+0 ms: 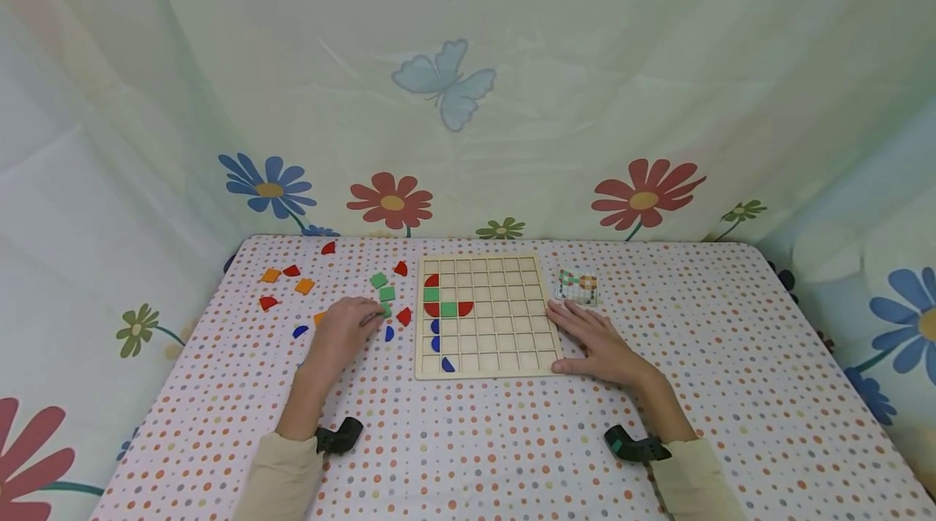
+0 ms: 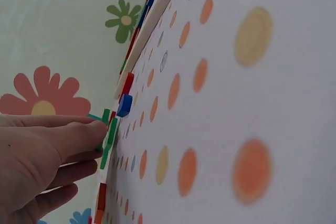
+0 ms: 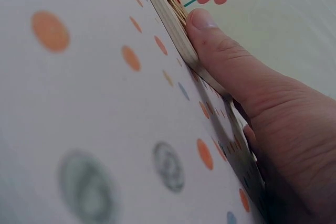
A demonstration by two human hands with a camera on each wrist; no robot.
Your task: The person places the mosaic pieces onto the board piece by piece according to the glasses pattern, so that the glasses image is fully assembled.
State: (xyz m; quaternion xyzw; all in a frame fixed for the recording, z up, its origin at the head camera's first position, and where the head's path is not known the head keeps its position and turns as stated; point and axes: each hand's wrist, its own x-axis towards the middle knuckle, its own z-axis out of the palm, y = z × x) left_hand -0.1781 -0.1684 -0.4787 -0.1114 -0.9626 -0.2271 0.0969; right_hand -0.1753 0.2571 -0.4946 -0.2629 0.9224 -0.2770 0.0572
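A light wooden grid board point(image 1: 504, 334) lies mid-table, with red quarter-circle, green square and blue half-circle tiles in its left columns. To its left, my left hand point(image 1: 344, 332) pinches a green square tile point(image 1: 386, 310) among the loose pieces. In the left wrist view the thumb and fingertips meet at the green tile, partly covering it; other green tiles point(image 2: 109, 142) stand close by. My right hand point(image 1: 595, 342) rests at the board's right edge, fingers extended. Its thumb point(image 3: 226, 51) lies on the near right corner of the board.
Loose orange squares point(image 1: 305, 286), red quarter-circles point(image 1: 268, 303) and blue half-circles point(image 1: 301, 332) lie scattered at the left. A small printed pattern card point(image 1: 577, 286) sits beyond my right hand. A dotted cloth point(image 1: 497, 448) covers the table; a flowered curtain hangs behind it.
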